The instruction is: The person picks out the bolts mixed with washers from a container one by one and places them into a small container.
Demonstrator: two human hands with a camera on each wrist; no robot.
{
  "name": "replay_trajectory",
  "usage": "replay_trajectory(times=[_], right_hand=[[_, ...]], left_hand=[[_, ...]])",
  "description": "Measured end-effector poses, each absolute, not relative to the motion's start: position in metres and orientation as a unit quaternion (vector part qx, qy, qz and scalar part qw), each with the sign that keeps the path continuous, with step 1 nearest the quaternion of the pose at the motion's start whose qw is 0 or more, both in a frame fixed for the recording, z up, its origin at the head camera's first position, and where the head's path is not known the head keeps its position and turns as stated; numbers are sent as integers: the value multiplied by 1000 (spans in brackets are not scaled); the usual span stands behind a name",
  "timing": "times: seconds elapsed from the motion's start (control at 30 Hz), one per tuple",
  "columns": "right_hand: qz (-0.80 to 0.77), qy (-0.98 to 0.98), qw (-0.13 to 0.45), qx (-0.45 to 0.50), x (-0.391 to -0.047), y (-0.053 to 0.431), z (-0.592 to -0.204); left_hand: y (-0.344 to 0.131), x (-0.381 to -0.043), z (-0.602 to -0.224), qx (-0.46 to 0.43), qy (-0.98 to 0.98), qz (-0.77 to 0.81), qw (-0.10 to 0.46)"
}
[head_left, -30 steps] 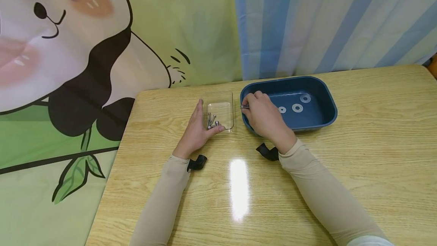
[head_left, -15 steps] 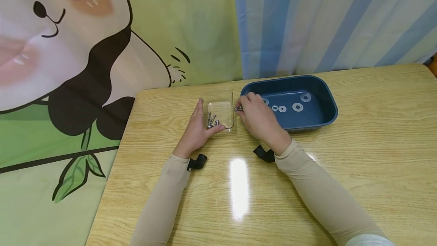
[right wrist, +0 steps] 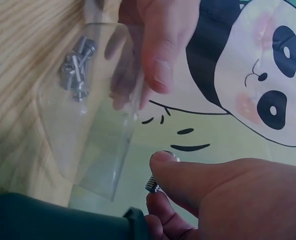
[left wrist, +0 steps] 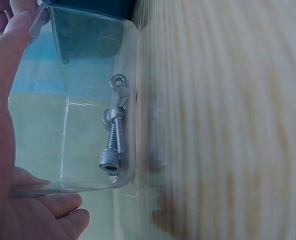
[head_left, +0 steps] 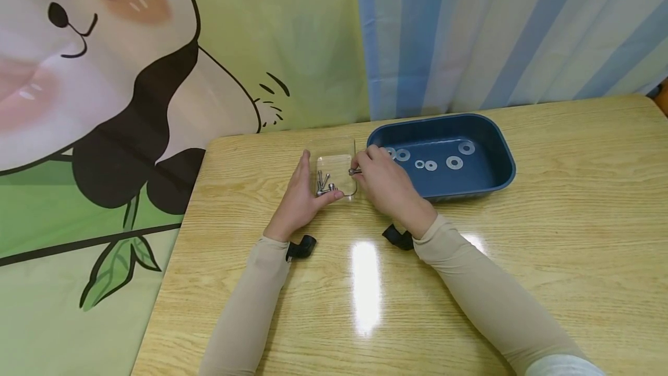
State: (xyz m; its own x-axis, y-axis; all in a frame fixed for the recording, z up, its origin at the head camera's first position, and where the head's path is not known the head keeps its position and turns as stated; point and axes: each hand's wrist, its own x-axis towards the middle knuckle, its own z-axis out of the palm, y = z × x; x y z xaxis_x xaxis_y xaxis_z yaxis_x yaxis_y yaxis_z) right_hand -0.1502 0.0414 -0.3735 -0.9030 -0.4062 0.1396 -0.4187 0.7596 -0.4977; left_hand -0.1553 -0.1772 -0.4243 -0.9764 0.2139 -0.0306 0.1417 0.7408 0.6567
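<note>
In the head view my left hand [head_left: 297, 205] grips a clear plastic box [head_left: 341, 162], fingers along its left side and thumb across the near rim. Several socket-head bolts [left wrist: 115, 125] lie piled in the box, their threads and knurled heads plain in the left wrist view. Between thumb and fingertips, my right hand [head_left: 388, 184] pinches one more bolt [head_left: 353, 172] at the box's right edge; its threaded part [right wrist: 151, 185] shows in the right wrist view. Right of the box is a dark blue basin [head_left: 503, 152], its near left corner hidden behind my right hand.
Several flat washers [head_left: 454, 162] of different sizes lie on the basin's floor. All of this stands on a wood-grain table [head_left: 574, 190]. Behind it hang a panda-print cloth [head_left: 292, 28] and a blue-striped curtain [head_left: 469, 33].
My right hand has moved left and slightly nearer, carrying the bolt from over the basin to the box's edge, which uncovers more washers. The left hand stays on the box.
</note>
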Motion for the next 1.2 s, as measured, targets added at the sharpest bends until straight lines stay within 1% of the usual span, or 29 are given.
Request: replay_trajectory(times=[0.53,1.2], right_hand=[[228,-943,27,241,-151,30,-385],[221,-943,34,246,-151,30,-388]], left_hand=[[-177,-153,-423,94,927,359,57],[-178,-154,-423,95,929,354,56]])
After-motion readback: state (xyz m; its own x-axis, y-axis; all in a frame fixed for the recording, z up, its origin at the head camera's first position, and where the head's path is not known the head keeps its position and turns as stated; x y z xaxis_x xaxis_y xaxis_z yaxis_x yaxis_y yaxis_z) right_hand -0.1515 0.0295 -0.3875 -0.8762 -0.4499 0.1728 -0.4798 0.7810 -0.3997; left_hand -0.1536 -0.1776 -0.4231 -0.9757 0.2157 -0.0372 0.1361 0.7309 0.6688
